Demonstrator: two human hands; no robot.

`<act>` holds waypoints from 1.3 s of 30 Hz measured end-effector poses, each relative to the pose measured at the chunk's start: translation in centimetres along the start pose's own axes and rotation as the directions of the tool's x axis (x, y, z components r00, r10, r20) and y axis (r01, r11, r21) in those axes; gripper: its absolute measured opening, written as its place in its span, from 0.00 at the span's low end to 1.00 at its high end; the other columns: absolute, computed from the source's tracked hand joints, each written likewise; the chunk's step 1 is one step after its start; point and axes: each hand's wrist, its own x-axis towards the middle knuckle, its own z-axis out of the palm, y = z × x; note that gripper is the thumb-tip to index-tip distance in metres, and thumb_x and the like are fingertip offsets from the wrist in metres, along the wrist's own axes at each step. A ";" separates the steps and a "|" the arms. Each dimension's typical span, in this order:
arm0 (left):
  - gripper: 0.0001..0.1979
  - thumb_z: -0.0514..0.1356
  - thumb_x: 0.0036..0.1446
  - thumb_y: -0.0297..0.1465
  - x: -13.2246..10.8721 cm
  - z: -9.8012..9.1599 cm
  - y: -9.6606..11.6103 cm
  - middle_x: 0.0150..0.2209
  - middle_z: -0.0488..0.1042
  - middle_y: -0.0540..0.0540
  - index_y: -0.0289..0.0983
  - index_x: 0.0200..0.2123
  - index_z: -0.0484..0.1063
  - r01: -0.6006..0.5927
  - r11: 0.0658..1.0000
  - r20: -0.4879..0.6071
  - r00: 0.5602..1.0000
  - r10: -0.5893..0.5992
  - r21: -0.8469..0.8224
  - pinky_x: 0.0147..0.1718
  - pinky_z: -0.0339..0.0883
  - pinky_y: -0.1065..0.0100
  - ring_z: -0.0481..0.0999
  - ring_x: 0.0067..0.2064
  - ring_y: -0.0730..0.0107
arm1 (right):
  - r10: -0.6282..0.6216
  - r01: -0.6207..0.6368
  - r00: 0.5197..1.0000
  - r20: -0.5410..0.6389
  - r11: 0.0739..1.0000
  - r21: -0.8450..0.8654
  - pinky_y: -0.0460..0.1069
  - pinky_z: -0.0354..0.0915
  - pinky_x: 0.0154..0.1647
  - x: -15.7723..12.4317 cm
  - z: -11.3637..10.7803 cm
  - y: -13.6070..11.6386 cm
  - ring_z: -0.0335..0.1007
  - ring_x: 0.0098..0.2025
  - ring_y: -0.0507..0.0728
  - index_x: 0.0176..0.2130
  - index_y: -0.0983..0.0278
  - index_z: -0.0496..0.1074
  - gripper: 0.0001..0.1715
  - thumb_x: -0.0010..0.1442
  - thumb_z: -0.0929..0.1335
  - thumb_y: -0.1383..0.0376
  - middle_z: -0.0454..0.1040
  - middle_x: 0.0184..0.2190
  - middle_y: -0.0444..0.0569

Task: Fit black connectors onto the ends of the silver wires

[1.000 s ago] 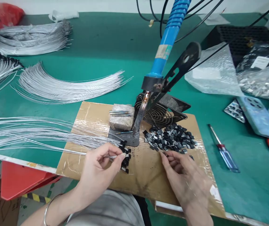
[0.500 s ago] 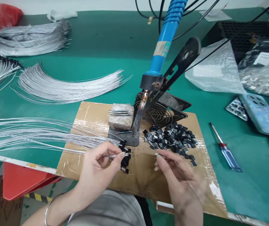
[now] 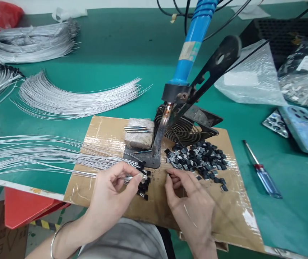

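Observation:
My left hand (image 3: 114, 196) is closed in a pinch on a white wire, with a small pale tip (image 3: 144, 177) showing past the thumb. Below and behind those fingers lie several wires (image 3: 102, 160) with black caps (image 3: 143, 187) on their ends. Across from it, my right hand (image 3: 190, 203) is also pinched, thumb against forefinger. Whatever it holds is too small and too covered to make out. Just beyond the right hand spreads a pile of small black pieces (image 3: 205, 158), resting on a cardboard sheet (image 3: 159, 210).
A blue-handled soldering iron (image 3: 187, 64) slants down in a black stand, its tip by a wrapped block (image 3: 139, 138). A fan (image 3: 186, 127) sits behind the black pieces. Right are a screwdriver (image 3: 263, 172) and a phone (image 3: 303, 127); left lies a wire bundle (image 3: 75, 100).
My right hand has moved left, away from the black pieces and closer to my left hand. The left hand keeps its pinch in nearly the same place.

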 end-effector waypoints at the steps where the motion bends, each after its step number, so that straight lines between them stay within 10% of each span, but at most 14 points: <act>1: 0.08 0.62 0.61 0.33 0.0 0.0 0.0 0.31 0.78 0.45 0.36 0.31 0.75 0.001 1.000 0.007 1.000 -0.001 -0.006 0.29 0.64 0.70 0.74 0.32 0.68 | -0.046 0.045 0.999 -0.010 0.997 -0.060 0.48 0.71 0.33 0.1 0.2 0.0 0.72 0.28 0.53 0.40 0.65 0.76 0.06 0.65 0.67 0.68 0.76 0.31 0.48; 8: 0.06 0.61 0.61 0.30 0.1 -0.1 0.6 0.35 0.81 0.44 0.37 0.30 0.74 -0.041 0.999 0.018 0.999 0.042 -0.031 0.31 0.66 0.70 0.77 0.36 0.67 | -0.039 0.038 0.999 -0.018 0.996 -0.084 0.48 0.70 0.32 -0.2 0.4 0.3 0.72 0.27 0.52 0.39 0.64 0.76 0.05 0.66 0.68 0.67 0.76 0.31 0.48; 14: 0.06 0.61 0.59 0.29 0.3 0.2 1.0 0.33 0.80 0.46 0.37 0.29 0.73 -0.040 0.997 0.029 0.999 0.042 -0.064 0.29 0.64 0.71 0.76 0.34 0.69 | 0.218 -0.214 0.975 0.031 0.907 0.363 0.46 0.73 0.28 -0.4 -0.9 -0.7 0.73 0.26 0.51 0.42 0.59 0.81 0.06 0.63 0.73 0.64 0.79 0.33 0.46; 39: 0.06 0.61 0.59 0.29 0.2 0.2 1.4 0.31 0.79 0.46 0.36 0.29 0.73 -0.047 0.998 0.040 0.998 0.049 -0.032 0.27 0.62 0.72 0.73 0.30 0.71 | 0.147 -0.191 0.982 0.121 0.755 0.627 0.42 0.72 0.28 -0.8 -0.6 -3.6 0.73 0.28 0.49 0.43 0.54 0.82 0.16 0.60 0.72 0.74 0.79 0.35 0.43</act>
